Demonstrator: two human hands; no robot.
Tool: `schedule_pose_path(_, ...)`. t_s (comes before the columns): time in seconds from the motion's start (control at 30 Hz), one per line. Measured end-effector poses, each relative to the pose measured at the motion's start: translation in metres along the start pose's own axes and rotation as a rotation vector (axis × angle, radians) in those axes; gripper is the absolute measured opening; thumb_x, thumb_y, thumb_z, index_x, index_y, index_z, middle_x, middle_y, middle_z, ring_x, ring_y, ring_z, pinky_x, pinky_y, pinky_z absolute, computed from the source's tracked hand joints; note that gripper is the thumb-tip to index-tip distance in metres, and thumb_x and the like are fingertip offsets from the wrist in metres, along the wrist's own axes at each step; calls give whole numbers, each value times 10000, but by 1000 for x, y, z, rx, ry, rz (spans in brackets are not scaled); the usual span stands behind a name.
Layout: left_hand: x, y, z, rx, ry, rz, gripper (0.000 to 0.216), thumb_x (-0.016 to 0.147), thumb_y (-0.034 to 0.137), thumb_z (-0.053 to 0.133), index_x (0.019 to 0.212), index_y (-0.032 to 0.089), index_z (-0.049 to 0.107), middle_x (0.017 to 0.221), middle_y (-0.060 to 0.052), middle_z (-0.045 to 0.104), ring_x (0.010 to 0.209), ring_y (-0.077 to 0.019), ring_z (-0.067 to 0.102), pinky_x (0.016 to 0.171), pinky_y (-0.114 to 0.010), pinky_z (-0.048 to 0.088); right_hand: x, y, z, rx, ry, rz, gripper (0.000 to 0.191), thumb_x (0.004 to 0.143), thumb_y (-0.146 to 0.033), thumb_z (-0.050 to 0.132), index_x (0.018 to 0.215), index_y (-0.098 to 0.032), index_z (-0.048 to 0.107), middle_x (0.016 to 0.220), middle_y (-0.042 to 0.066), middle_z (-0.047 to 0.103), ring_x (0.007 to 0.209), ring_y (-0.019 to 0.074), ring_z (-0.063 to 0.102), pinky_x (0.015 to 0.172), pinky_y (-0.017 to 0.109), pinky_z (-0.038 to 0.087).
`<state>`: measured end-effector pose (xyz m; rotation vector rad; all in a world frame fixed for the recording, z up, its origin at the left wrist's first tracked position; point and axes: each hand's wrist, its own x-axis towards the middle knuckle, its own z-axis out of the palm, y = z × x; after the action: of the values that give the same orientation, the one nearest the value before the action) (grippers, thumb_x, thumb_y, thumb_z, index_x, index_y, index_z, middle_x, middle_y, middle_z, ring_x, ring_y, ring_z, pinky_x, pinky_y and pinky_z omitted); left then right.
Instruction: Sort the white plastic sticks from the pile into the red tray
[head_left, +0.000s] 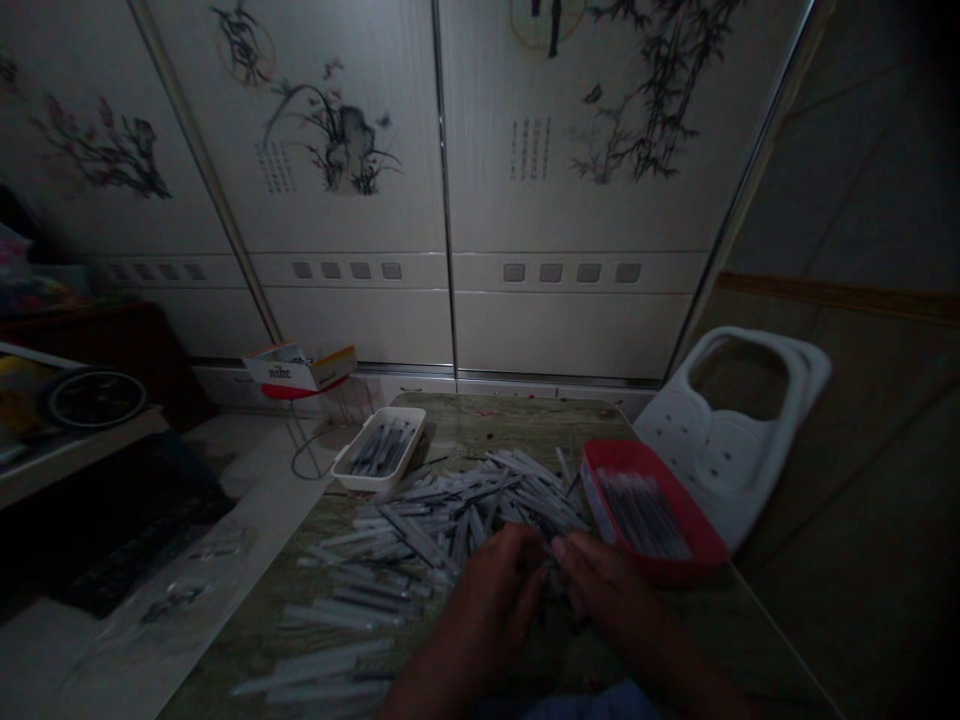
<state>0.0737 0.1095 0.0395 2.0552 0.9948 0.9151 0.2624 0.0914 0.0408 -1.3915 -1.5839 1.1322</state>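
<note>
Red plastic tray [705,562], one, and white tray [369,483], one: flanking the loose heap of pen-like sticks [480,492], presumably for easy reach; contents laid roughly lengthwise, probably to pack neatly. Heap, one, on the table [517,408]; sticks too many to count. Hands, two: left hand [501,580], right hand [606,572], fingertips nearly meeting at the heap's near edge, probably for fine handling; whether clamped on anything, cannot tell.

The left hand [499,585] and right hand [600,572], fingers curled, nearly meet between the side edges of the table [465,415].
</note>
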Motion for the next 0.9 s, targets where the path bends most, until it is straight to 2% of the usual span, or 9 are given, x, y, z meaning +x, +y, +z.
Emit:
schedule_pose_path(0.1,-1,-4,1,34,22,49,310,961,188,551,1266,246,553,1192,-94,674,1085,-227,640,937,-372,510,3,1,3,-32,-11,-27,349,1008,-469,471,754,-231,476,697,-43,483,667,158,497,606,280,365)
schedule_pose_path(0.2,-1,-3,0,116,107,147,505,933,191,601,1416,278,483,1401,-115,597,1303,-269,536,1092,-459,419,7,4,5,-77,85,-62,337,1010,-451,464,758,-230,499,705,-34,497,677,167,506,604,284,360)
schedule_pose_path(0.3,0,1,-1,110,265,149,406,922,252,632,1323,248,564,1333,-126,624,1267,-286,540,1073,-464,411,9,6,4,-88,235,-79,357,1008,-488,464,764,-233,519,706,-22,516,685,183,524,610,293,375)
schedule_pose_path(0.37,3,3,0,-11,326,20,165,945,339,613,1044,212,648,1017,-82,684,980,-234,624,875,-366,485,8,4,2,-76,325,-82,375,1010,-517,457,776,-234,530,700,-19,515,676,184,524,613,297,383)
schedule_pose_path(0.47,8,3,5,-362,292,-271,336,928,485,631,770,190,599,693,6,576,655,-147,531,628,-264,418,5,-1,2,-25,361,-83,395,1019,-548,428,810,-236,549,686,-24,510,639,175,510,595,291,387)
schedule_pose_path(0.57,12,3,9,-784,215,-468,368,886,524,685,866,158,660,707,2,615,618,-118,524,597,-236,403,2,-6,7,-1,305,-118,391,1016,-557,431,839,-237,570,702,-19,545,632,171,518,582,283,389)
schedule_pose_path(0.67,15,4,8,-1105,249,-558,380,864,475,739,1014,127,706,777,-30,671,659,-111,580,615,-215,435,2,-7,14,-27,214,-118,401,1007,-571,444,836,-235,580,704,-12,567,637,174,533,575,280,384)
schedule_pose_path(0.77,15,3,5,-1237,351,-604,320,830,373,801,998,110,729,744,-27,669,669,-103,610,627,-194,464,3,-4,16,-19,154,-79,398,1012,-575,432,893,-234,599,704,-10,588,648,180,567,587,283,403)
schedule_pose_path(0.9,17,-3,2,-1253,427,-649,236,825,304,811,950,118,737,755,-43,701,667,-105,642,621,-187,493,4,-1,16,49,165,-49,392,1027,-550,396,1034,-233,626,814,15,678,686,187,621,635,297,449)
